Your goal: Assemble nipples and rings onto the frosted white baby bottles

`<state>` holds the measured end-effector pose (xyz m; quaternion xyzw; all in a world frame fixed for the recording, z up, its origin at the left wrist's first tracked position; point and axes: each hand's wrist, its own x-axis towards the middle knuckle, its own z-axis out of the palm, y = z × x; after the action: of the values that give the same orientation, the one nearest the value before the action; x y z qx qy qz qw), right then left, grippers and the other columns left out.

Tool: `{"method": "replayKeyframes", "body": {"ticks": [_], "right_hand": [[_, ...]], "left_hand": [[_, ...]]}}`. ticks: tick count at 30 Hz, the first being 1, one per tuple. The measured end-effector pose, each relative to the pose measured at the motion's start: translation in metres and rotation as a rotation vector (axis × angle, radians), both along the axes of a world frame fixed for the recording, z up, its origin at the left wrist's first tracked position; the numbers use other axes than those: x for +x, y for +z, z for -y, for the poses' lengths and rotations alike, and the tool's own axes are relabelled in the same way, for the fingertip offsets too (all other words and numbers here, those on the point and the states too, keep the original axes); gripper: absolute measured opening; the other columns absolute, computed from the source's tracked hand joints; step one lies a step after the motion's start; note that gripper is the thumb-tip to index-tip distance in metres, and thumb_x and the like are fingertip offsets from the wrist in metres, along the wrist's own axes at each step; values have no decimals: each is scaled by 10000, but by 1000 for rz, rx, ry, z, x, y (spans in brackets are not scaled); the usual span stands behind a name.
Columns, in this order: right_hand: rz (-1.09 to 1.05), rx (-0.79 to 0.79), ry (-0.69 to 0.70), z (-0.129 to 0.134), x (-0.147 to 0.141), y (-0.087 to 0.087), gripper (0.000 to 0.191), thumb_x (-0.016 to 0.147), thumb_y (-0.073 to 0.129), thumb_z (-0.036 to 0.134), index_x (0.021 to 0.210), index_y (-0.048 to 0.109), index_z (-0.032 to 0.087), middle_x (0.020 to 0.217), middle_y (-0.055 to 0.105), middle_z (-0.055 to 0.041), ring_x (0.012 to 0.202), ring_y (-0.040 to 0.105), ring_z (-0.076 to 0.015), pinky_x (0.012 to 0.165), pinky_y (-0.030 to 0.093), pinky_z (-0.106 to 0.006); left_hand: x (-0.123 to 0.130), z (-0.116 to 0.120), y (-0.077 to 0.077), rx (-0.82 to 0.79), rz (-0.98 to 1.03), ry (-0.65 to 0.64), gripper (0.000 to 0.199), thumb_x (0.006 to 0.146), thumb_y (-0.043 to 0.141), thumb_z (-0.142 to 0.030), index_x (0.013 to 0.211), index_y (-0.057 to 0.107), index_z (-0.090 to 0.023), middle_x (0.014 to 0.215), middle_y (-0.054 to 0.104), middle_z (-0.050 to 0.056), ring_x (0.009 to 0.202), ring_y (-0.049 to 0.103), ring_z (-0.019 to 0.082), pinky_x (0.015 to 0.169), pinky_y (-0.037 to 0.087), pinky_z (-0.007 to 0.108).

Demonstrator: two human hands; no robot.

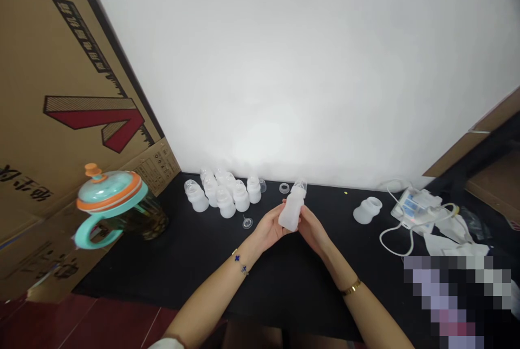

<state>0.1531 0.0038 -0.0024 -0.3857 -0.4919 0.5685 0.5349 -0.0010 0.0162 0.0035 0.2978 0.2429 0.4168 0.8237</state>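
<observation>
Bottles (226, 205) stand grouped at left. The left hand (268, 228) and right hand (314, 231) close their fingers round the held bottle (291, 212), tilted over the table (190, 262); light, even pressure low on the body should steady it. An open bottle (364, 213) lies at right.

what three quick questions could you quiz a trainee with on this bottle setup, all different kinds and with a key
1. True or false: the left hand and the right hand are both on the held bottle.
2. Which colour is the handle of the big jug? A) orange B) mint green C) white
3. Fill in: in this picture, the open bottle with no teat is to the ____ of the hands.

Key: 1. true; 2. B; 3. right
</observation>
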Motion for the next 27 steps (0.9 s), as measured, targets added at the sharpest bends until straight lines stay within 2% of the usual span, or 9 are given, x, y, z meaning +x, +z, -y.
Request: {"method": "replayKeyframes", "body": {"ticks": [2,4,8,11,14,17,21,24,27], "right_hand": [[-84,-48,73,1,0,1,544,891,566,648,1231,700,245,1131,730,-113,1034,678,-324,864,546,-474],[-129,-65,75,1,1,2,536,887,585,634,1234,698,240,1148,726,-113,1046,673,-320,879,541,-468],[-125,-58,39,-2,3,2,492,895,620,577,1235,694,229,1178,721,-103,1088,660,-306,930,522,-453],[6,14,11,-4,4,0,470,826,738,507,1213,705,243,1182,723,-82,1066,672,-292,948,514,-431],[125,59,-69,-7,5,-6,459,740,819,451,1128,735,222,1103,746,-81,989,699,-291,895,537,-421],[180,82,-183,-11,6,-11,407,723,809,433,1049,747,196,1040,755,-88,956,701,-295,827,554,-400],[357,127,-281,-11,2,-11,337,724,748,410,989,753,202,934,758,-73,826,689,-276,710,549,-367],[423,117,-248,-10,-10,-7,260,682,756,405,860,753,216,773,730,-41,722,660,-256,640,527,-352],[382,112,-192,-13,-25,-3,227,671,740,432,735,725,214,665,686,-22,671,642,-251,589,508,-347]], "left_hand": [[1,0,-2,1,-9,-22,465,830,704,-535,1088,683,-149,1058,725,136,957,698,264,786,563,362],[2,1,-3,21,-27,10,459,824,715,-529,1083,683,-152,1038,728,126,935,699,254,782,562,359],[2,-2,-2,167,-149,225,496,730,828,-439,1116,664,-174,1103,721,113,971,694,252,848,554,383],[-2,-4,1,455,-381,382,477,710,844,-334,1126,669,-179,1155,713,119,1084,665,279,979,504,440],[-6,0,5,803,-692,506,366,825,718,-277,1184,671,-224,1238,683,100,1181,608,281,1072,431,489],[-5,10,5,1032,-845,576,418,896,592,-223,1312,608,-255,1327,639,97,1255,553,282,1118,381,510],[1,27,1,1255,-850,453,390,888,585,-229,1270,658,-251,1272,671,121,1206,589,310,1085,409,508],[5,34,-2,1405,-863,273,299,911,546,-254,1156,718,-248,1073,736,124,1040,666,290,993,479,469],[6,35,-1,1407,-894,208,219,905,560,-297,989,758,-254,874,739,109,885,687,277,923,511,463]]}}
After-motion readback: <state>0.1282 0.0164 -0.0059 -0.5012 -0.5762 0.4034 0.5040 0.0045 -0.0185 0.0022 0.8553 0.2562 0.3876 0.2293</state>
